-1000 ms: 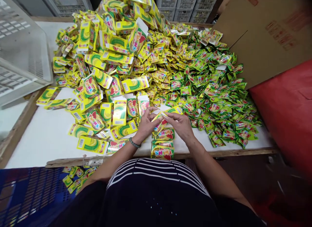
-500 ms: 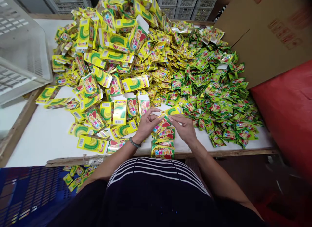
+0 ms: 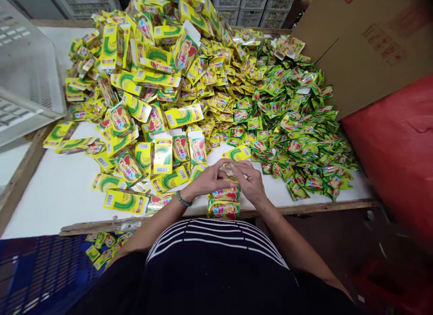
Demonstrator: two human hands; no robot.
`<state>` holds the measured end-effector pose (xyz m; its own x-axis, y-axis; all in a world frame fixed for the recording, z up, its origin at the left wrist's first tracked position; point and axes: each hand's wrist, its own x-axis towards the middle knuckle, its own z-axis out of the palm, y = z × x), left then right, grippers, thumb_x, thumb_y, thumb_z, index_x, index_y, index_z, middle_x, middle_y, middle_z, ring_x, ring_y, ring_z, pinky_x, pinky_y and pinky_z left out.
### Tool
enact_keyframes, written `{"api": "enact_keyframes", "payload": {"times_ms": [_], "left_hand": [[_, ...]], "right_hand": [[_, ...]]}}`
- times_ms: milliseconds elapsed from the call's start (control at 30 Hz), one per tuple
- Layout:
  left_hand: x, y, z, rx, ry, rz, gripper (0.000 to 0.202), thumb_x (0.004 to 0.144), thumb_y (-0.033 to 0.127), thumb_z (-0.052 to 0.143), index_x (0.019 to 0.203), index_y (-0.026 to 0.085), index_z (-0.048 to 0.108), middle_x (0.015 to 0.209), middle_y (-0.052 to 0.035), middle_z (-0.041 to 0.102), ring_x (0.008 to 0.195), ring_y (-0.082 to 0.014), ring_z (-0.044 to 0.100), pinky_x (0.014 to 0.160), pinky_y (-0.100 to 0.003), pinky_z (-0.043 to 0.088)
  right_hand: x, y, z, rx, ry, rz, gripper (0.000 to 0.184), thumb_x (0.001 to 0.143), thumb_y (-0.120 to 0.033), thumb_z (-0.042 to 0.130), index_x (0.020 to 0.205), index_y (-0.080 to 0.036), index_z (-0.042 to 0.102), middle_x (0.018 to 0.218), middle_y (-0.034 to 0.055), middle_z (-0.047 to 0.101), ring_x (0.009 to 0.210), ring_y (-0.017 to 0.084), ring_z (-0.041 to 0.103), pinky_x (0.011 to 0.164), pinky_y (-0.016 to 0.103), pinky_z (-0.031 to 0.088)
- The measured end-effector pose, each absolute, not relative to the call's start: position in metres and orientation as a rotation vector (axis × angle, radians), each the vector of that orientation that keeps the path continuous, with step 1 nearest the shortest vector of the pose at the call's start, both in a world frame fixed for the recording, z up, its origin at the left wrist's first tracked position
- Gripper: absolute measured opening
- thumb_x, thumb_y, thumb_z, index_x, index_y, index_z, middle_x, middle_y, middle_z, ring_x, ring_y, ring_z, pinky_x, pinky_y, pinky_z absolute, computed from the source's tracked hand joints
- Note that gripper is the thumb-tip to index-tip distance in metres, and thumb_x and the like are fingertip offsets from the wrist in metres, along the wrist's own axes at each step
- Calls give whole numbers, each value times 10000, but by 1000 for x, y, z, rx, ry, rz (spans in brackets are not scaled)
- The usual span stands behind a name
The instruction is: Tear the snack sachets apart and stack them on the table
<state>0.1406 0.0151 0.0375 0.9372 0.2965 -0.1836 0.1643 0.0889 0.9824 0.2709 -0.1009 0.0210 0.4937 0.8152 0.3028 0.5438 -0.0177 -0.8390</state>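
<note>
both hands have come down a touch toward the shirt since half a second ago. back then the held box [image 3: 228, 172] had its printed face showing; now fingers cover most of it. left hand [image 3: 213, 177] is curled round it, right hand [image 3: 249, 182] has thumb and fingers closed on its top end, and the two nearly touch. the view's poor in there, so i can't swear to what the flap is doing.

held box sits right over the far end of the row of boxes [image 3: 223, 210]. the gap in that row has gone, they look butted together now. the loose box [image 3: 236, 153] just beyond the hands shows more of itself than before.

edges: the row runs right up to the bench's [image 3: 50, 184] wooden front edge, shirt close behind. bare white shows between the right hand and the green packets [image 3: 297, 143], plus a bigger patch at the front left corner. left hand is tighter for room, with the box pile [image 3: 130, 166] just beside it. white crate [image 3: 34, 76] at far left, red sheet [image 3: 389, 157] well off to the right.
</note>
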Motion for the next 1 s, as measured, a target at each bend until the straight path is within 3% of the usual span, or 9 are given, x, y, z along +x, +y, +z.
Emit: {"api": "enact_keyframes", "payload": {"times_ms": [67,233,367,467,533,633,800,900,1000], "left_hand": [[141,15,40,1656,331,73,743,743,393,742,1384,187,428,818,-21,704,682,-121,605,612,-215,423],[152,27,34,2096,496,343,387,856,287,581,1226,180,613,1018,-75,711,904,-188,654,795,-303,508],[159,39,26,2322,635,428,424,825,186,546,1242,140,605,1205,-125,665,1062,-240,627,893,-358,509],[158,43,20,2294,816,462,393,837,203,531,1214,135,618,1086,-119,703,944,-231,661,833,-351,522],[157,44,16,2236,889,460,315,849,227,529,1128,150,654,934,-87,726,834,-213,675,774,-330,522],[156,44,11,2153,836,469,235,866,251,524,1029,172,674,905,-67,737,800,-193,684,751,-306,517],[150,48,5,1875,821,626,249,856,335,578,1017,168,666,942,-76,734,810,-179,685,751,-294,535],[149,51,5,1672,833,672,401,786,433,681,1079,162,646,979,-86,724,860,-187,685,804,-317,545],[154,51,6,1480,693,600,509,721,476,742,1107,161,637,1025,-91,721,922,-203,678,847,-335,541]], "right_hand": [[290,-102,17,-1809,-1207,212,258,893,-284,518,1018,-244,740,936,60,746,934,235,627,849,407,514],[340,-93,-2,-2243,-1657,1,635,750,-54,487,1359,-222,546,1419,81,545,1304,339,409,992,519,363],[356,-79,-14,-2263,-1848,45,495,851,-71,403,1271,-227,613,1362,78,601,1300,305,439,1010,520,285],[355,-75,-15,-2204,-1804,78,492,854,-81,388,1283,-201,599,1324,96,626,1243,261,503,1013,472,290],[351,-72,-12,-2176,-1825,105,573,804,-98,440,1363,-186,528,1398,111,563,1294,278,458,1019,470,290],[342,-64,-8,-2137,-1973,198,667,758,-153,512,1421,-185,457,1509,125,431,1374,326,356,1028,507,281],[333,-49,-4,-2155,-1844,286,500,827,-178,488,1322,-121,533,1201,185,653,1139,313,554,959,464,376],[321,-47,2,-2092,-1315,485,403,904,-347,457,1228,-131,559,1034,137,700,940,267,626,830,392,465],[304,-47,12,-1756,-1168,826,427,907,-482,459,1200,-190,566,1036,67,700,915,219,641,799,342,497]]}}
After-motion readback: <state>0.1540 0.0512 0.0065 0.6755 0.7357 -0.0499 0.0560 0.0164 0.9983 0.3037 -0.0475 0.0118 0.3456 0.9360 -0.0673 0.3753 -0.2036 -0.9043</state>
